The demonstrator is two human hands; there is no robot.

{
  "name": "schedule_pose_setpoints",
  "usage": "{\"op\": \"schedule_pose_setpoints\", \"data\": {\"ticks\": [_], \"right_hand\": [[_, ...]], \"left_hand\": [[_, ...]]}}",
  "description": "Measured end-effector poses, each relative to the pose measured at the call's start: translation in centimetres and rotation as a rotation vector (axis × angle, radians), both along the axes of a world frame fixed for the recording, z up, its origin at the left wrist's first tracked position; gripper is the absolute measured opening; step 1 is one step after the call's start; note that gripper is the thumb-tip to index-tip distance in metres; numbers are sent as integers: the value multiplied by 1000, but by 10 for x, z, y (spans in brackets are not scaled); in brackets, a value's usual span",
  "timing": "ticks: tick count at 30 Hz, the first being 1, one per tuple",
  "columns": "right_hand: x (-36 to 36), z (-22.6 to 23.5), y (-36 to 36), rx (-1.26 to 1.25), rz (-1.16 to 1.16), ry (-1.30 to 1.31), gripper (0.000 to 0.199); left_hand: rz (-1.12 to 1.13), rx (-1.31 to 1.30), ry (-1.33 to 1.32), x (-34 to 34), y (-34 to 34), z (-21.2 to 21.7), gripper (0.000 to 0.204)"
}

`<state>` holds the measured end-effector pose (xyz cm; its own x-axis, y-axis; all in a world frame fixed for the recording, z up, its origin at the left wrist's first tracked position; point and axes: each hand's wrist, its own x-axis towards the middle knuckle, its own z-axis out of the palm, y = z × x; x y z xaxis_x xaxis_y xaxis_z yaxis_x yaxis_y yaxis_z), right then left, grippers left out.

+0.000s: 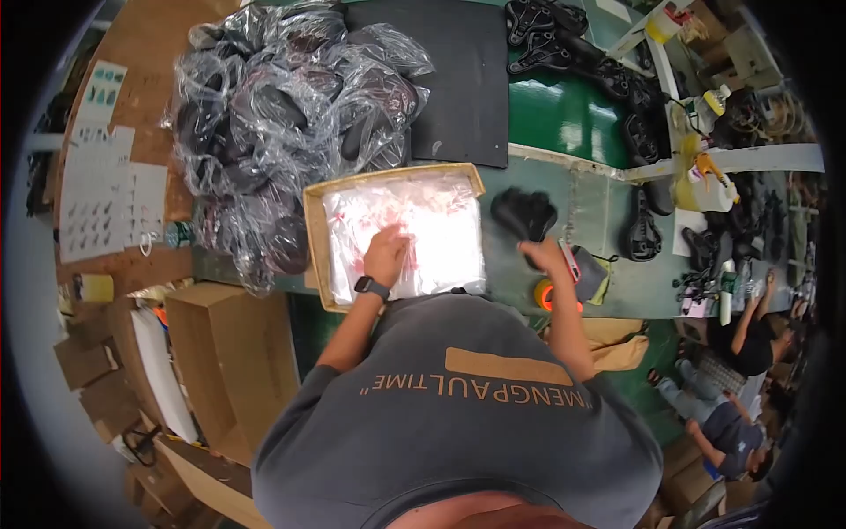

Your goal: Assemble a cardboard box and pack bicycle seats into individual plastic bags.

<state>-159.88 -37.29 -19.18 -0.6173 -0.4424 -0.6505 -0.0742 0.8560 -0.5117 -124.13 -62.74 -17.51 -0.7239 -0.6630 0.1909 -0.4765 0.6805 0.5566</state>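
Observation:
A shallow cardboard box [315, 238] in front of me holds a stack of clear plastic bags [445, 238] with red print. Over its left part, my left hand [386, 256], with a dark watch at the wrist, has its fingers bent and closed on the top plastic bag. To the right of the box, my right hand [545, 256] grips a black bicycle saddle [523, 213] by its narrow end. The saddle is slightly blurred and its wide end points away from me.
Bagged saddles [282, 106] are heaped at the far left, beside a black mat [463, 84]. Bare saddles [645, 225] lie to the right. Orange tape [545, 295] sits near my right wrist. Cardboard boxes [231, 353] stand at lower left; people [727, 432] sit at lower right.

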Motion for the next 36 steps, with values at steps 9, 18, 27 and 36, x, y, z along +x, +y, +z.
{"op": "schedule_pose_setpoints", "data": {"ticks": [9, 18, 27, 36], "right_hand": [[159, -6, 111, -77, -118, 98, 107], [151, 1, 74, -198, -434, -456, 59], [158, -1, 84, -103, -413, -441, 67], [158, 39, 110, -77, -417, -430, 62]], "left_hand": [[159, 1117, 629, 26, 42, 122, 50], [-326, 366, -258, 87, 97, 44, 85], [-222, -113, -697, 119, 83, 13, 15], [33, 296, 132, 86, 83, 105, 12]]}}
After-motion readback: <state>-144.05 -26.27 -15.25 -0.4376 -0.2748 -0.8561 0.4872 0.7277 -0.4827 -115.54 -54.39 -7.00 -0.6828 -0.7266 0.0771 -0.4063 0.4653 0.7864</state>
